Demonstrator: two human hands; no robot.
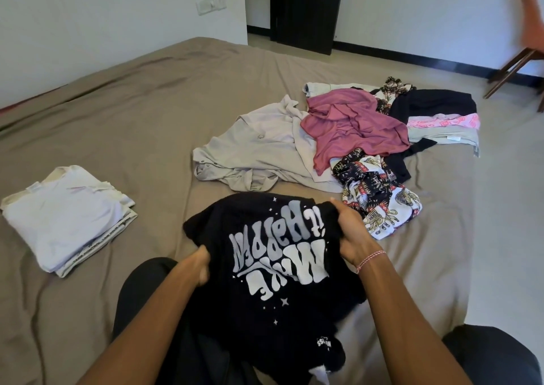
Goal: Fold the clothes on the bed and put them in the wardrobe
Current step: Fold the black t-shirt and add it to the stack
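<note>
Black tee w/ big white-grey wavy lettering + small stars, print upside down from here, small white logo near the bottom hem. Bunched, not flat, held just above the bed btwn both hands. Left hand curled into the tee's left edge; right hand gripping the far right corner, thumb on top, pink thread bracelet at the wrist.

Well left of left hand: 1 folded stack, white tee on top, at least 2 layers seen.

Ahead + right of right hand, 1 loose heap:
- 1 beige button shirt, crumpled
- 1 mauve top lying on it
- patterned black-white cloth just beside right hand; 1 or 2 pcs, can't tell
- 1 black garment at the far side
- 1 pink print pc on 1 grey pc

Far right, off the bed: 1 orange chair.
</note>
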